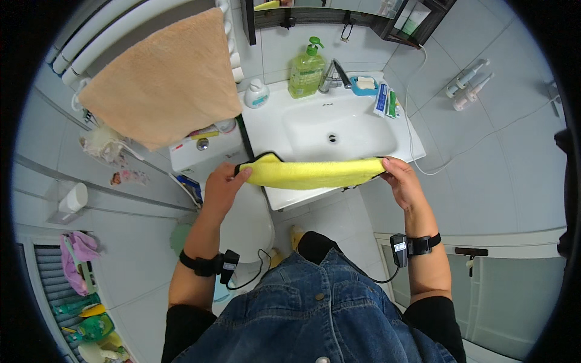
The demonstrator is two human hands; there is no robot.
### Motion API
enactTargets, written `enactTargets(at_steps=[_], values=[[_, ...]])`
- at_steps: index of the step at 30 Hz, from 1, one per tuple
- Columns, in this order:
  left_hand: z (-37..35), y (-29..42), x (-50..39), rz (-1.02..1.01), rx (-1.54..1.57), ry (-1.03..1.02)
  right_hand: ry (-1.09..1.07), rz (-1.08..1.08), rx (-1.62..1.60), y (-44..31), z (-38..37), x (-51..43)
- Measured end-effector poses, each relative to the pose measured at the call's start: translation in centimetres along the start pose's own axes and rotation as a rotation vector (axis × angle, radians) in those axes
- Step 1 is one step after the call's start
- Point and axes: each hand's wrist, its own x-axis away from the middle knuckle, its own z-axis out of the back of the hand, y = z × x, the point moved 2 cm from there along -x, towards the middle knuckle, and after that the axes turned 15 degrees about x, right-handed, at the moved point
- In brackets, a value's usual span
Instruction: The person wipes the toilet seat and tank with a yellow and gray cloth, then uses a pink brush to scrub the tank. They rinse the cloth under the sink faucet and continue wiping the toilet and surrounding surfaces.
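A yellow microfiber cloth (313, 174) with dark edging is stretched between my two hands, above the front edge of a white washbasin (336, 136). My left hand (222, 188) pinches the cloth's left end between thumb and fingers. At the opposite end, my right hand (403, 181) grips the cloth's right corner. The cloth looks folded and hides part of the basin's front rim.
Behind the bowl stand a chrome faucet (333, 77), a green pump bottle (307, 70), a white dispenser (257, 94), a blue soap dish (364, 85) and toothpaste tubes (386, 100). A toilet (247, 227) is at left, below a hanging peach towel (168, 81). A white cable (481, 140) crosses the right wall.
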Motion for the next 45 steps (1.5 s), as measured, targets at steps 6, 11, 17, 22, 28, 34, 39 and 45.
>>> enactTargets(at_steps=[6,11,17,22,28,34,39,45], values=[[-6.8,0.8,-4.1,0.013,0.089,0.026,0.122,-0.086,0.063,0.7,6.5,-3.4],[-12.6,1.4,-10.2,0.125,0.270,0.044,0.053,-0.022,-0.006,1.2,11.4,-12.0],[-17.6,-4.0,-16.2,0.291,0.314,0.235,-0.123,-0.036,0.027,6.7,13.6,-23.8],[-21.1,-10.7,-15.9,0.426,-0.336,0.188,-0.298,-0.306,0.634,15.1,12.1,-28.3],[-24.8,-12.9,-14.6,0.212,-0.667,0.034,-0.652,-0.307,0.719,14.5,10.7,-32.6],[-28.7,-14.4,-18.6,0.414,-0.354,-0.329,-0.459,-0.039,0.532,6.0,6.9,-41.1],[-30.8,-15.4,-22.4,0.423,-0.063,-0.341,-0.340,-0.110,0.765,1.9,2.3,-47.9],[-30.0,-14.7,-24.0,0.629,0.128,-0.231,-0.334,-0.163,0.852,1.6,-0.3,-51.2]])
